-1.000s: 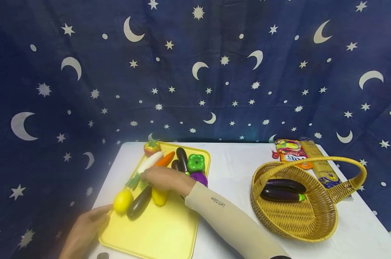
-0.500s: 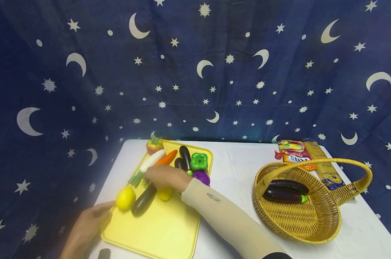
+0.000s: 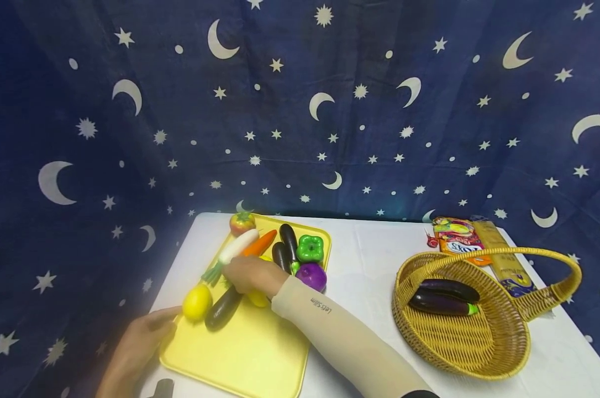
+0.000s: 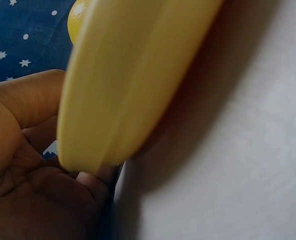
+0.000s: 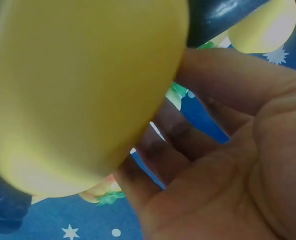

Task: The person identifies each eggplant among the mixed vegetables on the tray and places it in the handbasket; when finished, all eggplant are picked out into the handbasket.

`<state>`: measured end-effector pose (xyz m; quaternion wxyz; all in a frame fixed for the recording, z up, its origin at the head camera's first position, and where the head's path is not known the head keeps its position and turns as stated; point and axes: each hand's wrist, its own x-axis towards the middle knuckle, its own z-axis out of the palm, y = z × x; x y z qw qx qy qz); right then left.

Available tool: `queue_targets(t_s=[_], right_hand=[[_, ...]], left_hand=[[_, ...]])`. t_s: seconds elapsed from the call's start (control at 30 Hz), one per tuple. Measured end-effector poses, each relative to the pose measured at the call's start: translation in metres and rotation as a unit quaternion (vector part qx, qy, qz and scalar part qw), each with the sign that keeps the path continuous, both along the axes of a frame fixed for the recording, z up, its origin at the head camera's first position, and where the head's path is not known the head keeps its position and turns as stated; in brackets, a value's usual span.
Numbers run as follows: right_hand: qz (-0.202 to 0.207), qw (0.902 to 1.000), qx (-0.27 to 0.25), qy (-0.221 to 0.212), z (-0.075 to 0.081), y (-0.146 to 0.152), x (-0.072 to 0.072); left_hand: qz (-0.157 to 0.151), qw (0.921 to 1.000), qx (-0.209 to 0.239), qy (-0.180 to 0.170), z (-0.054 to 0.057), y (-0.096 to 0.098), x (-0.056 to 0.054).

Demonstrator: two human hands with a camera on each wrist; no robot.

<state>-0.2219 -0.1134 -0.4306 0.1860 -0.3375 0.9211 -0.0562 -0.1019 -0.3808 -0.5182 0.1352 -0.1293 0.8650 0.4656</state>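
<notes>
head view: over the middle of the yellow tray, the right hand reaches down among the toy produce, while the left hand is at the tray's left rim. the right wrist view shows the right thumb and fingers bent around a yellow vegetable, narrow enough to hold it, though the fingertips are hidden behind it and the firmness of the grip cannot be told. the left wrist view shows the left hand taking the tray's rim, thumb above and fingers tucked beneath.

the likeliest trouble is crowding. left of the tray's middle, the dark eggplant lies just beside the yellow vegetable, so a sideways push of the right hand could roll it toward the tray's bare near end. the carrot and white radish, in the tray's far left part, lie close to the knuckles and might be dragged askew. the lemon sits at the tray's left rim, near the left thumb; being round, it could tip over the rim if that thumb nudges it or the left hand lifts the tray's edge. on the tray's right side, the sleeve passes near the purple vegetable and could knock it if the elbow drops.
</notes>
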Motion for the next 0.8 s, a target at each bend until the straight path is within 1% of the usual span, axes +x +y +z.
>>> queue_targets(t_s=[0.1, 0.13, 0.2, 0.23, 0.3, 0.37, 0.43, 0.5, 0.53, 0.6, 0.63, 0.67, 0.73, 0.8], right_hand=[[0.025, 0.9989, 0.032, 0.023, -0.003, -0.002, 0.002], [0.043, 0.9974, 0.042, 0.039, -0.005, -0.003, 0.003], [0.061, 0.9954, 0.047, 0.058, -0.007, -0.002, 0.004], [0.060, 0.9957, 0.040, 0.058, -0.008, -0.001, 0.005], [0.054, 0.9972, 0.018, 0.049, -0.007, 0.003, 0.005], [0.030, 0.9991, -0.028, 0.010, -0.006, 0.008, 0.004], [-0.001, 0.9962, -0.078, -0.038, -0.003, 0.014, 0.003], [-0.003, 0.9924, -0.107, -0.059, -0.001, 0.019, 0.001], [0.011, 0.9921, -0.110, -0.058, 0.000, 0.021, 0.001], [0.059, 0.9937, -0.092, -0.024, 0.005, 0.024, 0.000], [0.087, 0.9930, -0.081, -0.001, 0.008, 0.026, 0.000], [0.117, 0.9904, -0.069, 0.027, 0.011, 0.027, 0.000], [0.159, 0.9834, -0.054, 0.069, 0.019, 0.030, 0.001], [0.174, 0.9794, -0.057, 0.085, 0.028, 0.036, 0.005]], left_hand=[[0.002, 1.0000, 0.000, -0.006, 0.001, 0.002, 0.000], [0.002, 1.0000, -0.001, -0.006, 0.001, 0.002, 0.000], [0.002, 1.0000, 0.000, -0.007, 0.002, 0.004, 0.000], [0.003, 1.0000, 0.001, -0.008, 0.002, 0.004, 0.000], [0.004, 1.0000, 0.001, -0.008, 0.003, 0.005, 0.000], [0.005, 1.0000, -0.004, -0.007, 0.004, 0.005, 0.000], [0.004, 0.9999, -0.009, -0.003, 0.005, 0.005, 0.000], [-0.001, 0.9998, -0.017, 0.002, 0.005, 0.004, 0.000], [-0.003, 0.9997, -0.023, 0.005, 0.005, 0.004, 0.000], [-0.007, 0.9995, -0.030, 0.008, 0.005, 0.002, 0.001], [-0.008, 0.9995, -0.031, 0.007, 0.004, 0.001, 0.001], [-0.010, 0.9994, -0.034, 0.007, 0.004, -0.001, 0.002], [-0.011, 0.9992, -0.038, 0.006, 0.004, -0.002, 0.003], [-0.012, 0.9993, -0.035, 0.006, 0.003, -0.004, 0.004]])
